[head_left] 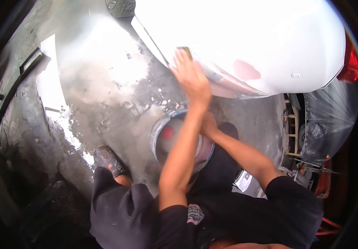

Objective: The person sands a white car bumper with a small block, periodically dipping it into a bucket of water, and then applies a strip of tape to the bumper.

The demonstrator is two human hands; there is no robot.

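Note:
My left hand (192,81) lies against the lower edge of a white car body panel (287,41), smeared by motion. Under its fingertips shows the edge of a small dark olive piece of sandpaper (184,51). Beside that hand, the panel bears a dull pinkish patch (246,69) and a worn strip along its edge. Partly behind my left forearm, my right hand (208,124) is over the near side of a bucket (154,143); its fingers are hidden. Inside the bucket is greyish water with a red round thing (167,133).
A red tail light (353,62) sits at the panel's right end. Plastic sheeting (332,116) covers something at the right. A black curved trim piece (15,87) and a white strip (51,83) are at the left. The concrete floor (104,103) is wet.

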